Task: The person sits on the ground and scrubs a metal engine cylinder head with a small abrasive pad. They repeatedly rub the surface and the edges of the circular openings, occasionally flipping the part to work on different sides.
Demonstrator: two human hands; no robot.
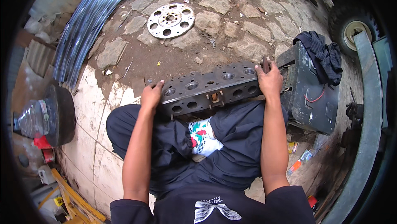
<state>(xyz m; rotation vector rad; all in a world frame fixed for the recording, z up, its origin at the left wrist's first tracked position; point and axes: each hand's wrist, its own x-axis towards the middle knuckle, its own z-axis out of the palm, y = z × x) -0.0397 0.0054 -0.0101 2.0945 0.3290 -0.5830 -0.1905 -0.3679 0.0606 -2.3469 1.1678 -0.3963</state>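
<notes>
A dark metal cylinder head (202,94) spans the space in front of me, at my dark-trousered knees. Round openings run along its top face and along its near side. My left hand (152,95) grips the left end, with its fingertips over the top edge. At the right end my right hand (270,79) is closed around the corner. Beside the right fingers a small dark brown piece (265,64) stands up; whether the hand holds it too, I cannot tell. A white cloth (205,137) with a red and green pattern shows between my legs.
A pale round metal plate with holes (170,27) lies on the stone ground ahead. Blue corrugated sheets (84,29) lie at the left, near a large clear bottle (32,118). On the right are a black case (308,96) with dark cloth (320,54) and a wheel (355,27).
</notes>
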